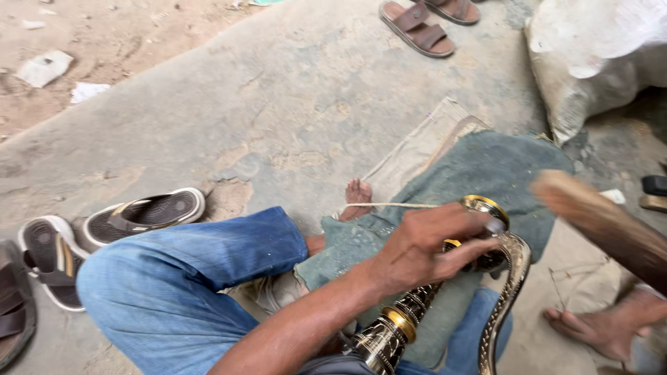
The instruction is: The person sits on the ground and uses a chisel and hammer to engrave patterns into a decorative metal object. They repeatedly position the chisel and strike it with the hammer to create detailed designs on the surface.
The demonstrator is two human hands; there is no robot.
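1. A black and gold engraved metal pipe (396, 326), with brass rings and a curved ornate handle (511, 292), lies across the person's lap at the lower middle of the view, its brass-rimmed end (486, 206) pointing up and to the right.
2. The left hand (427, 243) is clenched around the upper part of the pipe, just below the brass rim, the fingers wrapped over it.
3. The right hand (597, 219) is a blurred shape at the right edge; whether it grips anything cannot be told.
4. A thin pale cord (389, 205) runs from the pipe's top towards a bare foot (358, 194).
5. A grey-green cloth (479, 167) lies under the pipe, over the blue-jeaned knee (180, 285).
6. Sandals (142, 215) rest on the concrete floor (292, 90) at left; another brown pair (417, 28) lies at the top, near a white sack (597, 48).
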